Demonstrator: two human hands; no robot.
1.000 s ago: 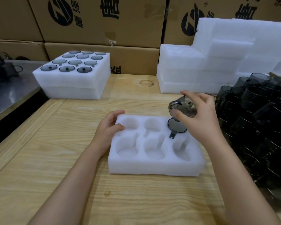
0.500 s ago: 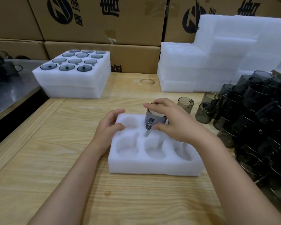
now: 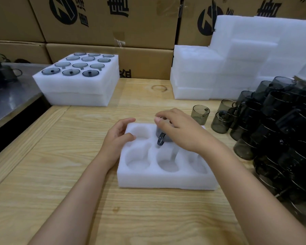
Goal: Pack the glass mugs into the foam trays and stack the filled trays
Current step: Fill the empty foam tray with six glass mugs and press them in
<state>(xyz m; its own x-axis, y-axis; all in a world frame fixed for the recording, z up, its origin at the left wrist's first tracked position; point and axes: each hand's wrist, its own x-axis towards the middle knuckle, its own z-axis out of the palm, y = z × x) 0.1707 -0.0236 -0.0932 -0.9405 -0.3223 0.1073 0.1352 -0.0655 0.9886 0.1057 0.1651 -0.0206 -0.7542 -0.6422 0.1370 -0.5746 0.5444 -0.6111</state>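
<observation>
Your right hand [image 3: 180, 131] brought the mug [image 3: 164, 137] down from mid-air into the tray's [image 3: 166, 181] back middle pocket, fingers curled over it. Your left hand [image 3: 118, 137] kept gripping the tray's corner. Most pockets were still unfilled.

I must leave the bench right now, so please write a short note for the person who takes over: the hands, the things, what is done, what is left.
Left hand holds the far left corner of the tray.
Right hand grips a mug, upside down, in the far middle pocket.
Done: filled trays are stacked at the back left.
Left: four visible pockets are empty; the far right pocket is hidden by the hand. Loose mugs are piled at the right, spare foam behind them.
</observation>
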